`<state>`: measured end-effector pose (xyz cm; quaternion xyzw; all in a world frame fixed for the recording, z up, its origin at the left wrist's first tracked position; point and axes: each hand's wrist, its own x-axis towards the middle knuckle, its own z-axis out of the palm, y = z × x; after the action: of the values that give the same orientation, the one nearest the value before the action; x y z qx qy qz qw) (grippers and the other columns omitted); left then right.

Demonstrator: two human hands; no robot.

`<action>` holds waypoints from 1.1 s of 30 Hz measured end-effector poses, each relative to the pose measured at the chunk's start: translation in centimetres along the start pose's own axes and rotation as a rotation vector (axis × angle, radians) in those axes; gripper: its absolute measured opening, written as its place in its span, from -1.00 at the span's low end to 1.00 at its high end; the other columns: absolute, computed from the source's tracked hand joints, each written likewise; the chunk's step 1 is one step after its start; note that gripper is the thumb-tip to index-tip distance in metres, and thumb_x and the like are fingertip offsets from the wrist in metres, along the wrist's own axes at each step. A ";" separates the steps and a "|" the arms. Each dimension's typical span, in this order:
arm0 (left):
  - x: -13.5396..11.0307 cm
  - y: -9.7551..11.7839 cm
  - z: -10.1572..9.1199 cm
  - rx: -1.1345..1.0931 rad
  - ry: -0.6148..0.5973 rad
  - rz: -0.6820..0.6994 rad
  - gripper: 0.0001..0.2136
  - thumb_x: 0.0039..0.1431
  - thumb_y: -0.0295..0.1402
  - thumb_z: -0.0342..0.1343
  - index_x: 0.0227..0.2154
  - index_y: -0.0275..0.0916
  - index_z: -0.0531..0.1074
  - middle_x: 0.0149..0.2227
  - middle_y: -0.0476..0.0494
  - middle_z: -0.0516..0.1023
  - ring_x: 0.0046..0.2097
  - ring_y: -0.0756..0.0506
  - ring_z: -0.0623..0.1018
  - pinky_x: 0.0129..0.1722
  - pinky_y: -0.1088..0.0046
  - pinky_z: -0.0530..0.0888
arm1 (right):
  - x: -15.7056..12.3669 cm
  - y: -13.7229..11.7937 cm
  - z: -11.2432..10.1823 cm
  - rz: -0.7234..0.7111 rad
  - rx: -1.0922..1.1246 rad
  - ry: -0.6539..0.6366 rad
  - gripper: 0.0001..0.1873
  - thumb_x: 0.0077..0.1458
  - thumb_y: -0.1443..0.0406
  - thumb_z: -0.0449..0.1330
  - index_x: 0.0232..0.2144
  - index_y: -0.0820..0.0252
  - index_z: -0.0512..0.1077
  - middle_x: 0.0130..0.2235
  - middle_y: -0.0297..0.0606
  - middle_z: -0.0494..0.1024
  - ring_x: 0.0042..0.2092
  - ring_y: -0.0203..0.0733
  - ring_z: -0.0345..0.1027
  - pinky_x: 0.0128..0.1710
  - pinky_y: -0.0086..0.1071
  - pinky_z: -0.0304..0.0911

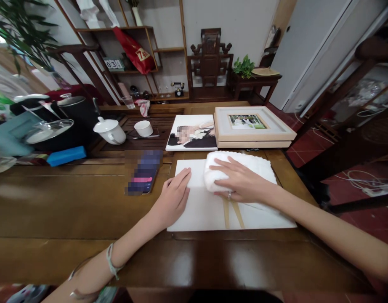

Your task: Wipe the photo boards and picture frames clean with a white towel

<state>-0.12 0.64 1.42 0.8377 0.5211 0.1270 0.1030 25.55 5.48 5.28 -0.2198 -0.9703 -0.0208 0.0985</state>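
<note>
A flat white panel (pixel 197 214) lies on the wooden table in front of me, with two tan strips (pixel 226 215) showing on its surface. My left hand (pixel 175 195) rests at the panel's left edge, fingers stretched out flat and holding nothing. My right hand (pixel 233 179) grips a bunched white towel (pixel 255 162) and presses it down on the panel, its fingers spread over the cloth. Under the towel and hand, part of the panel is hidden.
Behind the panel lie a photo print (pixel 190 141) and stacked light-wood frames (pixel 225 138). A phone (pixel 145 172) is to the left. Farther back stand a lidded white cup (pixel 110 130), a small white bowl (pixel 143 128), a blue box (pixel 67 156) and a dark pot (pixel 50 136).
</note>
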 end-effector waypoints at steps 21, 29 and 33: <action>-0.1 0.0 -0.3 -0.032 0.010 0.038 -0.53 0.34 -0.47 -0.28 0.29 -0.20 0.07 0.34 -0.32 0.12 0.36 -0.21 0.10 0.21 0.08 0.17 | 5.6 -2.5 -0.2 -0.022 -0.208 -0.162 -0.71 0.22 0.34 0.04 -0.11 0.20 0.51 0.08 0.16 0.41 0.13 0.32 0.24 -0.03 0.21 0.20; -0.3 -0.4 -0.3 -0.026 -0.036 0.037 -0.36 0.16 -0.59 -0.19 0.34 -0.27 -0.06 0.37 -0.33 0.03 0.37 -0.23 0.07 0.21 0.09 0.18 | 0.7 -11.3 0.3 -0.283 -0.243 0.094 -0.60 0.28 0.24 -0.05 -0.24 0.28 0.57 0.04 0.17 0.46 0.04 0.35 0.35 0.01 0.30 0.14; -0.2 -0.3 -0.2 -0.017 -0.042 0.024 -0.41 0.20 -0.56 -0.20 0.32 -0.32 -0.02 0.37 -0.35 0.03 0.37 -0.22 0.07 0.22 0.11 0.17 | 0.7 -9.9 0.4 -0.290 -0.143 0.082 -0.73 0.21 0.24 0.07 -0.30 0.18 0.56 0.02 0.07 0.48 0.06 0.29 0.33 0.02 0.26 0.16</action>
<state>-0.56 0.57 1.48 0.8454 0.5077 0.1152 0.1197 20.55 -3.10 5.06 -0.0831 -0.9830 -0.1130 0.1183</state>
